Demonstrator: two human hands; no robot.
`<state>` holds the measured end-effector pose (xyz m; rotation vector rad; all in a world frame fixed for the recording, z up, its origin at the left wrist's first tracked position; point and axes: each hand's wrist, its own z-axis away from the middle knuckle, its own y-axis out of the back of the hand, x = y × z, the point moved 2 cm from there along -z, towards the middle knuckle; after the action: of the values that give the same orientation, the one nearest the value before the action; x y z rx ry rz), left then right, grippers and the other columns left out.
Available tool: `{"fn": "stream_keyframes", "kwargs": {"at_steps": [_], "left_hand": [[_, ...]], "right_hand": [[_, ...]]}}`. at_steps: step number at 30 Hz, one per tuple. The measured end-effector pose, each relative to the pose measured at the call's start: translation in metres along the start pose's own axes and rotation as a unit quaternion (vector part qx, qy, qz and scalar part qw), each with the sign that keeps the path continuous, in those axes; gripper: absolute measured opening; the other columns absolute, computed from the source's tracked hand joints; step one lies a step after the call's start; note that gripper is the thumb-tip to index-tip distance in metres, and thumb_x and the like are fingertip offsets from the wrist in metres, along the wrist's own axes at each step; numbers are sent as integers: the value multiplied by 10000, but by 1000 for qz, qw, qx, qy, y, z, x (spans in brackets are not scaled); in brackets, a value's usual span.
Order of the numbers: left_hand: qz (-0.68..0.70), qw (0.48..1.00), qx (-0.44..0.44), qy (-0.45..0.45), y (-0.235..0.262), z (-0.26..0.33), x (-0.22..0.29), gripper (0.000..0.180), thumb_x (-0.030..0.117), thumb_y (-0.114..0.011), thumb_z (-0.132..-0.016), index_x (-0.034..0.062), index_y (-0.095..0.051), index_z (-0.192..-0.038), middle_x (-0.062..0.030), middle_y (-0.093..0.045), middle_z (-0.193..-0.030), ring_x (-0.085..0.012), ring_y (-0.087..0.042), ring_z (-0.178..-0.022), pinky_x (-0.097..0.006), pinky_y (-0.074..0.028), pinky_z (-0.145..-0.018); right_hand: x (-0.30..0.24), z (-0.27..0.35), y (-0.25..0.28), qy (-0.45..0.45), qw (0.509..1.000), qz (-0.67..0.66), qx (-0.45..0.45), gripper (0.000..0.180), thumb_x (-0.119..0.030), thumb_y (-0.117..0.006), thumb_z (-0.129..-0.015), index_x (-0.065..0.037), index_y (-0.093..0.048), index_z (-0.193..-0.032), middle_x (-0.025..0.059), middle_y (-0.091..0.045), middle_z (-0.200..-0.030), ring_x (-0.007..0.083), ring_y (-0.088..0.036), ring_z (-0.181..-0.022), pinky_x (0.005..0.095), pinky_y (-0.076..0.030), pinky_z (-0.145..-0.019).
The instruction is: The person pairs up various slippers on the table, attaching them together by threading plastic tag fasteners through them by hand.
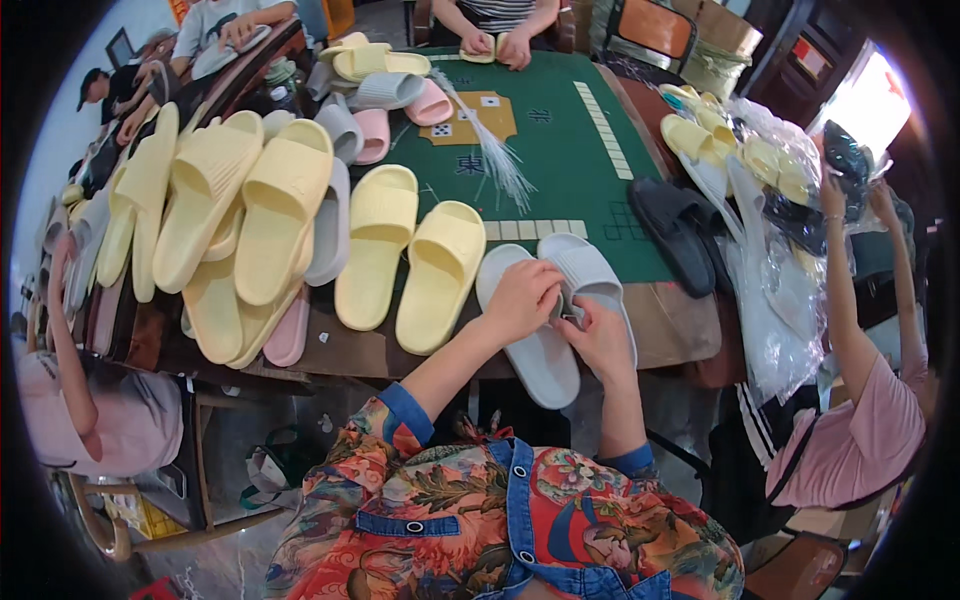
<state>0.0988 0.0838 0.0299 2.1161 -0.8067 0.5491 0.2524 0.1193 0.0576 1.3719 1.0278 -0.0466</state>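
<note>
A pair of light grey slippers lies side by side at the table's near edge, the left slipper (545, 370) reaching further over it than the right slipper (585, 262). My left hand (524, 300) bends over the left slipper's strap, fingers drawn together at the gap between the pair. Close by, my right hand (602, 342) pinches thumb and finger at the right slipper's inner side. Whatever is between the fingertips is too small to make out. Left of them stand a yellow slipper (440, 270) and its mate (375, 250).
A heap of yellow slippers (285, 210) rises on the left. Thin white plastic strands (490, 155) lie on the green tabletop (560, 150). Black slippers (675, 230) and clear plastic bags (770, 280) are on the right. Other people work around the table; one across holds a yellow slipper (478, 50).
</note>
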Motion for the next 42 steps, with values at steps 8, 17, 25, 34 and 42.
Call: {"fn": "stream_keyframes", "kwargs": {"at_steps": [8, 17, 25, 34, 42], "left_hand": [[-97, 988, 114, -25, 38, 19, 22, 329, 143, -613, -782, 49, -545, -1090, -137, -490, -1154, -336, -431, -1131, -438, -333, -932], [-278, 949, 119, 89, 84, 59, -8, 399, 231, -617, -785, 64, -520, -1134, -173, -417, -1215, -356, -343, -1199, -477, -288, -952], [-333, 924, -59, 179, 79, 77, -16, 545, 395, -608, -755, 104, -486, -1200, -160, -405, -1255, -376, -278, -1247, -589, -210, -988], [-331, 926, -48, 177, 86, 84, -25, 445, 276, -623, -759, 105, -511, -1154, -148, -434, -1209, -368, -316, -1223, -564, -235, -988], [-183, 981, -47, 46, 50, 92, 14, 319, 209, -621, -779, 70, -557, -1059, -121, -484, -1149, -309, -389, -1185, -486, -275, -992]], "right_hand": [[12, -24, -19, 14, 988, 2, 152, 203, -208, -611, -769, -22, -537, -733, 180, -567, -597, 372, -571, -587, 459, -419, -531], [19, -30, -23, -11, 989, 83, 125, 293, -267, -611, -792, -1, -525, -704, 183, -563, -582, 394, -558, -583, 475, -408, -542], [26, -31, -29, 21, 987, 57, 148, 296, -232, -580, -833, 10, -507, -680, 201, -549, -585, 393, -547, -567, 467, -388, -523], [24, -23, -29, 19, 988, 74, 133, 278, -232, -557, -843, -3, -505, -695, 204, -561, -617, 402, -555, -613, 485, -403, -554], [20, -22, -20, -16, 991, 22, 130, 300, -240, -564, -837, -4, -505, -662, 203, -560, -603, 402, -556, -603, 474, -401, -540]]}}
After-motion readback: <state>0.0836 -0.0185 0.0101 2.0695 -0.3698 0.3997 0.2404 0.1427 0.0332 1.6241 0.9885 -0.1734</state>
